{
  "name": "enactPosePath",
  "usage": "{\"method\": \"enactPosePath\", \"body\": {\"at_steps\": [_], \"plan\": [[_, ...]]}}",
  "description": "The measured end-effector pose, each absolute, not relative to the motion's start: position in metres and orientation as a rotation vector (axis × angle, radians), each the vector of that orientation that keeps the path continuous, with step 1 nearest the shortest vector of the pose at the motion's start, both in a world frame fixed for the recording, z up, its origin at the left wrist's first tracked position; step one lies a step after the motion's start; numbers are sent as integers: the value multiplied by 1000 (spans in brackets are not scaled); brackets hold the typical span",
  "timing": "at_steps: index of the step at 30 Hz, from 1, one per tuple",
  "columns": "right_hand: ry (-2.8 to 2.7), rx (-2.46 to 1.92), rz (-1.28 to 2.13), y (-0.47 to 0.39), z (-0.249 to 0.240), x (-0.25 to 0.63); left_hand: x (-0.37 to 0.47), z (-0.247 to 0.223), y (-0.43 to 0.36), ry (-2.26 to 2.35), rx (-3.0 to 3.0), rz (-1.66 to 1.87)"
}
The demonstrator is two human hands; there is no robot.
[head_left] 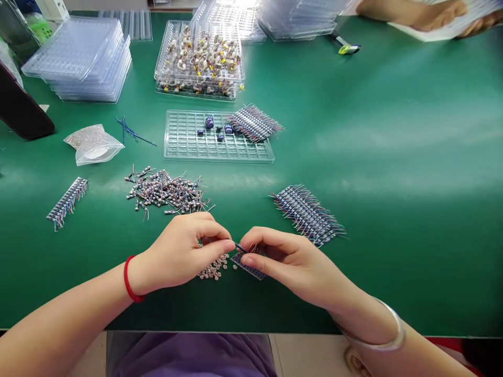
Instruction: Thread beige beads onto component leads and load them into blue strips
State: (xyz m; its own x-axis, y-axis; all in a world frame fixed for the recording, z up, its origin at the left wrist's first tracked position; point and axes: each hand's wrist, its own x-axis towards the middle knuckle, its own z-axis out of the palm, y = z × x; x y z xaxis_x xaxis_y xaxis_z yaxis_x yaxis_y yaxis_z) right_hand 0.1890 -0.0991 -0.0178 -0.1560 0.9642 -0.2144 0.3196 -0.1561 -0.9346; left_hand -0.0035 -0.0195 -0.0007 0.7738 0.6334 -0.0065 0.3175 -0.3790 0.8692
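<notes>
My left hand (194, 246), with a red band at the wrist, pinches the end of a thin dark-blue strip (240, 247). My right hand (281, 256) is closed on a dark circuit-board panel (251, 269) with fine wires; the strip's far end meets its fingers. Fingers partly cover the panel, and I cannot tell whether the strip is joined to it. Under my left hand lie small round pale parts (212, 269). Beyond it spreads a pile of small wired boards (167, 191). A larger wired panel (308, 214) lies past my right hand.
A clear compartment tray (184, 149) holds dark coils and another wired panel (255, 123). Behind stand a tray of wired parts (204, 60) and stacked clear trays (78, 63). Left are a plastic bag (94, 144) and a wired strip (67, 203). Another person's hands (442, 15) hold a sheet.
</notes>
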Motion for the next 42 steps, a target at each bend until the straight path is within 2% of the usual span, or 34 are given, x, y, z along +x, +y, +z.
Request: {"method": "enactPosePath", "body": {"at_steps": [11,24,42], "plan": [[-1821,-1594,1106,-114,-27,196,-11,-11,-18,590,2485,135],[-1996,-1513,890,-116,-31,192,-17,-10,-1,697,2463,338],[-1957,-1431,911,-116,-36,193,-16,-10,-1,713,2464,363]]}}
